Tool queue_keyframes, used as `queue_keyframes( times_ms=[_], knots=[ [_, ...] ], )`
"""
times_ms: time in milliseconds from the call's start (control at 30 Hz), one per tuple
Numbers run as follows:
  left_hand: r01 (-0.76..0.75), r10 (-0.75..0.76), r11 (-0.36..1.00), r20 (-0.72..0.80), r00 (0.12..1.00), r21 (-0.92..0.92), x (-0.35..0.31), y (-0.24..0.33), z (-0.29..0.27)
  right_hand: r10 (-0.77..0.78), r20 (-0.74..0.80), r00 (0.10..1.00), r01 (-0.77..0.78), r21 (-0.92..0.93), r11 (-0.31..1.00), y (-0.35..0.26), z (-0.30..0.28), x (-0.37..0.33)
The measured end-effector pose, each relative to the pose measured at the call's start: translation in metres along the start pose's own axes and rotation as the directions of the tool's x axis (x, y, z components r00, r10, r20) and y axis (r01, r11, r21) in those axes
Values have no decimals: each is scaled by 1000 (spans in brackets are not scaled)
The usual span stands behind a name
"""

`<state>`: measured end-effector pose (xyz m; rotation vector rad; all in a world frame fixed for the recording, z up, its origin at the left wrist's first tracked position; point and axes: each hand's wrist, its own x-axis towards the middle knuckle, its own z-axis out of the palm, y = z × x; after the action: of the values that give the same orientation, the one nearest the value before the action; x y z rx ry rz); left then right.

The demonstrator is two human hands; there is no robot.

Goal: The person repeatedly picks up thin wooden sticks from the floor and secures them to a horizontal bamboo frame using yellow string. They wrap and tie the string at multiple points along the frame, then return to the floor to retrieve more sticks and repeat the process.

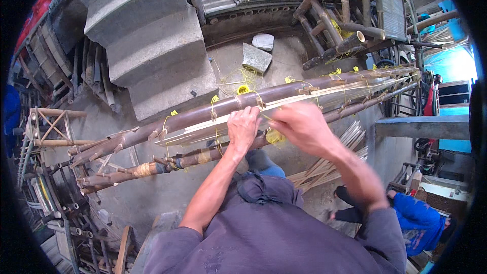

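Concrete steps rise beyond, to the left. Before me the bamboo frame lies crosswise, its long axis slanting from near left to far right. Pale strips run along it; my left hand, nearer the left end, touches there, fingers bunched, pinching I can't tell what. My right hand, just beside, is blurred, its grip unreadable, near yellow twine.

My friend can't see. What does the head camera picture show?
A left hand and a blurred right hand are busy at a long bamboo frame with pale strips and yellow ties. Beyond it are concrete steps and two stones.
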<state>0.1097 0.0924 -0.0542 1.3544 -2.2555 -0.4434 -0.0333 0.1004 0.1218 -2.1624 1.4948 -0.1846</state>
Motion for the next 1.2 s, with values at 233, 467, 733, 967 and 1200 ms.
queue_keyframes(
  times_ms=[233,467,733,967,1200],
  knots=[
    [-19,18,999,19,1000,50,1,1,16,144,151,978,-164,124,979,75,28,128],
    [46,-46,999,20,999,3,0,-4,16,64,-67,996,-15,568,823,87,93,60],
    [163,-36,859,259,965,-486,44,48,-28,-293,91,952,262,250,932,55,211,-25],
    [683,-421,591,558,715,-429,125,-49,75,-215,237,947,162,225,961,50,193,-44],
    [80,-34,986,295,955,-145,99,-116,-56,271,332,903,-266,931,-251,-24,237,-79]
  ],
)
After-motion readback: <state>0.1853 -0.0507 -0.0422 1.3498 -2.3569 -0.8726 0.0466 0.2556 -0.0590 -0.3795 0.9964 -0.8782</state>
